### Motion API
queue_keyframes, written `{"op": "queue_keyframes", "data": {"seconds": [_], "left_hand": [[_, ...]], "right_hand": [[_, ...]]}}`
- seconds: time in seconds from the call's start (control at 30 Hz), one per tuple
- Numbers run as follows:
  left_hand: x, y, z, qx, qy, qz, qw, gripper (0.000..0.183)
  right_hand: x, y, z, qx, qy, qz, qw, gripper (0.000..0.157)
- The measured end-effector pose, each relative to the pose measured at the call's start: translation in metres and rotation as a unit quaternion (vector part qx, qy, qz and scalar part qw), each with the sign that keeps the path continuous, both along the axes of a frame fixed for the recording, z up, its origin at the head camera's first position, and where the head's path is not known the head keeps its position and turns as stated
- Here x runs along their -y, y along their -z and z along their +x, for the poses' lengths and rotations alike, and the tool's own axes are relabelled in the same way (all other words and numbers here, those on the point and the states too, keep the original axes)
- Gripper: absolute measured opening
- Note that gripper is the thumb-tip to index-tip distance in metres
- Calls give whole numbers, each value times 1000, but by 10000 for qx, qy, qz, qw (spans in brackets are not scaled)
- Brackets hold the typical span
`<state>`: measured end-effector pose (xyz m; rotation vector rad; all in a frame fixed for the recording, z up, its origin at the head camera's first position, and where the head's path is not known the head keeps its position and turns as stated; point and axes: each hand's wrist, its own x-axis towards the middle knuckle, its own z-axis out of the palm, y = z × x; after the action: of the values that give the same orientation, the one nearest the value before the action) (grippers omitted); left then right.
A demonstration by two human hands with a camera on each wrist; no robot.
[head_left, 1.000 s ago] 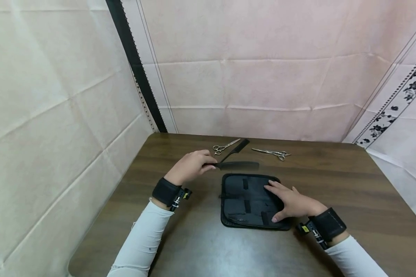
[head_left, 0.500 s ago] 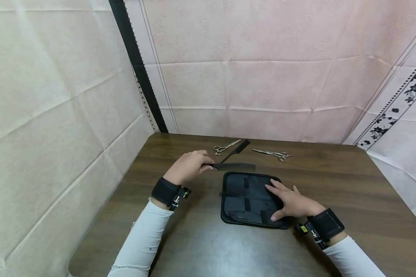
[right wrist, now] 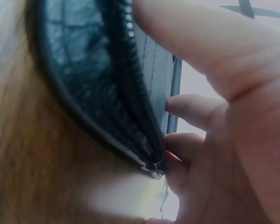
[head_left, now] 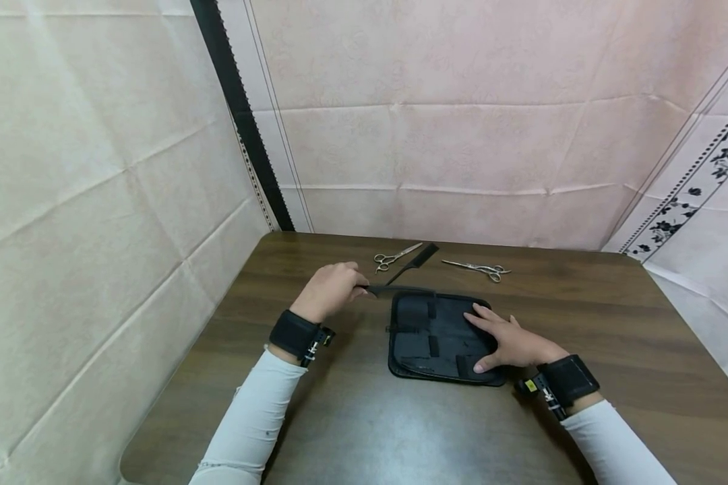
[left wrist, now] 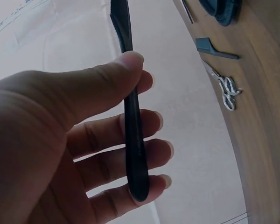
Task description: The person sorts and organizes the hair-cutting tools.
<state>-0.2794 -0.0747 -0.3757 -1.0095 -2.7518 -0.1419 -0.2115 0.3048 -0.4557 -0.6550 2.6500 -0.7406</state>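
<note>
Black comb (left wrist: 133, 116), gripped by the left hand (head_left: 330, 291), extends along the far edge of a black case (head_left: 412, 351), on which the right hand (head_left: 514, 343) rests, fingers spread. Cream cloth (head_left: 97, 215) hangs left of the wood-grain desk (head_left: 370, 431), pinkish cloth (head_left: 461, 148) behind, floral trim (head_left: 667, 225) right.

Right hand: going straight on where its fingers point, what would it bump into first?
The black case, which it touches; beyond that, probably the comb held in the left hand, though depth is unclear.
</note>
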Motion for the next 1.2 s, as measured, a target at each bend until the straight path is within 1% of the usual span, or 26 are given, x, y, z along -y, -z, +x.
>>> {"op": "queue_keyframes", "data": {"seconds": [0.13,0.37,0.53,0.83,1.03,1.2], "left_hand": [[0,5,-5,-11,-69,12,10000,17],[-2,19,-12,65,66,-182,9998,16],[-2,28,-16,59,-18,-235,9997,15],[-4,34,-21,173,-114,-110,9997,14],[-5,41,-25,293,-197,-75,9993,15],[-7,48,-26,280,-111,-97,9995,16]], "right_hand": [[-3,2,-1,-16,-34,-57,10000,107],[-3,4,0,-50,-73,-98,9999,106],[-2,4,0,-9,-105,-136,9999,106],[-2,2,0,-79,-109,-171,9998,106],[-3,2,0,-109,-114,-163,9997,106],[-2,2,1,-60,-139,-160,9998,106]]}}
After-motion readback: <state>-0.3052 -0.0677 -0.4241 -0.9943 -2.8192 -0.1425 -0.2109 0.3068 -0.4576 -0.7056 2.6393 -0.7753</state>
